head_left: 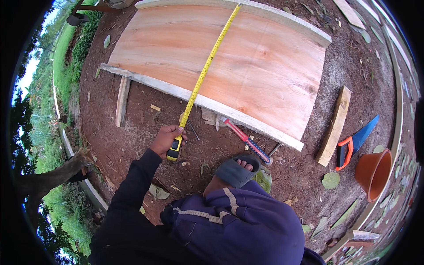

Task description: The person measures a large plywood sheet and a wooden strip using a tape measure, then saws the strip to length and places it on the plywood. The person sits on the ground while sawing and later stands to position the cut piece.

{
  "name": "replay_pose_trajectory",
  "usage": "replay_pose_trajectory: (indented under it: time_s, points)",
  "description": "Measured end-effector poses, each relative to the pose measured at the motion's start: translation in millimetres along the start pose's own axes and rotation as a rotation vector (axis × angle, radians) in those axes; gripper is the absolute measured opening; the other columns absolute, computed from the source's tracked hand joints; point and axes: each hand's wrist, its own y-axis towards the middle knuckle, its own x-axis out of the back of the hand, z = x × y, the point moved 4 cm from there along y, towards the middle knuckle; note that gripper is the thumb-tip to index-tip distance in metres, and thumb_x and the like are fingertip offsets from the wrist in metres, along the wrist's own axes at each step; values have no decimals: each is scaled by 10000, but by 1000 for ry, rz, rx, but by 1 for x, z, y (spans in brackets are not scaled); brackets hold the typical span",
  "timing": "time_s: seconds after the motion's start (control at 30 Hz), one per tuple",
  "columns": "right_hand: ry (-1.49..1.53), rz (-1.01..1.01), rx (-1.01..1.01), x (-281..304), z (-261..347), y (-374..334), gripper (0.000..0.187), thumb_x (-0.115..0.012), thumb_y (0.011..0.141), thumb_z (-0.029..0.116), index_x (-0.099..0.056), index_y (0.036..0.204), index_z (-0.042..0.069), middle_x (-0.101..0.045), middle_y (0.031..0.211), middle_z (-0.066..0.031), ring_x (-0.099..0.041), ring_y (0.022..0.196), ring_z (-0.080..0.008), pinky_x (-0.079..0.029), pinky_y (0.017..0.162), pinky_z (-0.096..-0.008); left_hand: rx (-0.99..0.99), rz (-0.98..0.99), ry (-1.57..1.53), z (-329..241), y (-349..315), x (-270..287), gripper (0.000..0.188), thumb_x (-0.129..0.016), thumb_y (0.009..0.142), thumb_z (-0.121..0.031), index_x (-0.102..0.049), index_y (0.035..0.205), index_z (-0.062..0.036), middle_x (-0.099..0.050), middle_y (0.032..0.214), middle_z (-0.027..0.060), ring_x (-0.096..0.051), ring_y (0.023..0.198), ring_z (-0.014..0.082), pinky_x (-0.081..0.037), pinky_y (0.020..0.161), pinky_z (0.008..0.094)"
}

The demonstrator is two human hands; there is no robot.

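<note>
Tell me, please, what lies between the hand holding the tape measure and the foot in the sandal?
In the head view, only bare soil between the left hand and the foot.

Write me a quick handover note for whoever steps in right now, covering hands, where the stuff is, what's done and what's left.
Left hand: grips the yellow tape measure case on the soil in front of the plywood sheet.
Right hand: not in view.
Yellow tape blade: stretched across the sheet to its far edge.
Hammer lies by the near edge; handsaw and orange pot lie to the right.
Done: tape is laid across.
Left: no cut shows on the sheet.
</note>
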Motion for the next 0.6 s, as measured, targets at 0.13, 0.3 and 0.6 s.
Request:
replay_pose_trajectory:
  time_s: [0.13, 0.3, 0.6]
  points:
    - [5, 12, 34, -2, 11, 6, 279, -644, 1017, 205, -680, 1158, -33, -736, 904, -171, -685, 847, -221, -543, 798, -380, -49, -38, -5, 2, -4, 16, 245, -590, 1083, -211, -664, 997, 6, -711, 835, 73, -680, 682, 135, -569, 635, 278]
    - [53, -35, 61, -6, -10, 7, 280, -640, 1021, 200, -675, 1176, -31, -735, 890, -163, -687, 812, -227, -548, 774, -376, -102, -90, 50, -20, 2, 24, 238, -587, 1083, -209, -660, 1003, 2, -707, 830, 75, -675, 675, 136, -575, 637, 287]
    - [-100, -120, 294, 13, 31, 67, 433, -688, 961, 123, -574, 1354, -18, -653, 1141, -216, -675, 1020, -350, -540, 933, -453, -143, -194, -60, 2, -3, 58, 225, -592, 1080, -214, -654, 997, -14, -700, 807, 71, -674, 651, 150, -578, 602, 305]
